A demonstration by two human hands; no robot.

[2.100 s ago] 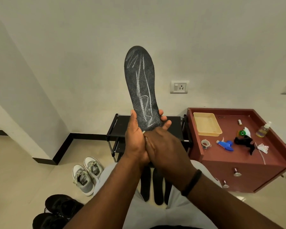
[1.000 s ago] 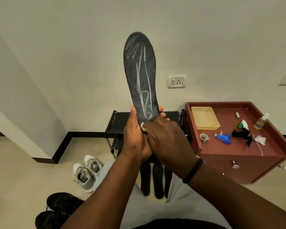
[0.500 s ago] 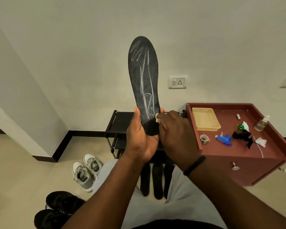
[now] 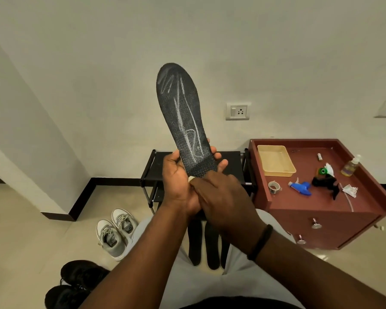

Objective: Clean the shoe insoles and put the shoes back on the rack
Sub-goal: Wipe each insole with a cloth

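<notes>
Gripping the heel of the insole (image 4: 183, 121), his left hand (image 4: 178, 181) held it upright while the right hand (image 4: 223, 199), pinching a white wipe (image 4: 190, 179), had slid back from the right edge to the heel; chalky streaks remained, rack (image 4: 230, 159) waiting behind.

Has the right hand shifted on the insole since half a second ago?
Yes. The right hand slid down and left, from the insole's right edge to its heel, now overlapping the left hand gripping there.
</notes>
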